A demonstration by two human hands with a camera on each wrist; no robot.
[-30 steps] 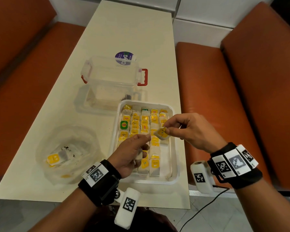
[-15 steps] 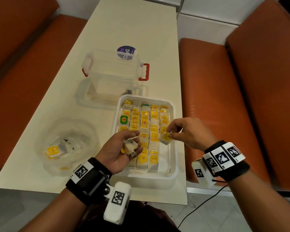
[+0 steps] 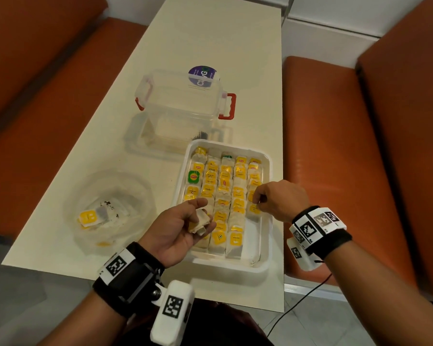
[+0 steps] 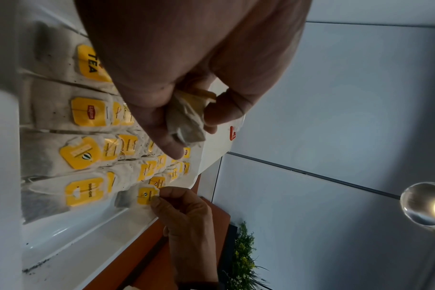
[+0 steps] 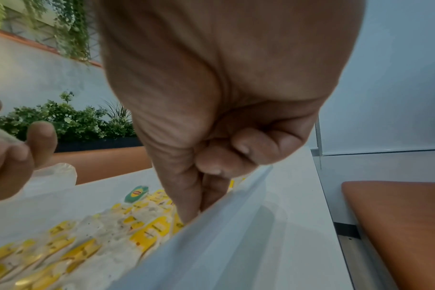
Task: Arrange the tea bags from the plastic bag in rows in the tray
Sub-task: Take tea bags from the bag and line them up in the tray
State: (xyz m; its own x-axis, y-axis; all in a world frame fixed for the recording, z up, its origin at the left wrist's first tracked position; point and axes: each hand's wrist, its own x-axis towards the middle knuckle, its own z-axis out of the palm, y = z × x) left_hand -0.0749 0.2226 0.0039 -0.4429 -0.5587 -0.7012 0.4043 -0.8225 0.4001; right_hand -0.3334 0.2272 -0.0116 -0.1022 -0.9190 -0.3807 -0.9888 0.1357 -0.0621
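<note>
The white tray (image 3: 266,236) near the table's front edge holds several rows of yellow-tagged tea bags (image 3: 223,186). My right hand (image 3: 273,201) is low over the tray's rightmost row and pinches a tea bag (image 4: 143,196) by its yellow tag, the bag lying on the tray floor. My left hand (image 3: 183,226) hovers palm up over the tray's near left corner and holds a bunch of tea bags (image 3: 200,221) in its curled fingers. The clear plastic bag (image 3: 108,211) lies left of the tray with a few tea bags (image 3: 88,217) inside.
A clear plastic box (image 3: 183,103) with red clips stands behind the tray, on its lid (image 3: 145,143). Orange benches (image 3: 335,158) flank the cream table (image 3: 210,38). The table's near edge runs just below the tray.
My right hand has come down from above the tray and set its tea bag into the rightmost row. My left hand has turned palm up with its bunch of bags.
</note>
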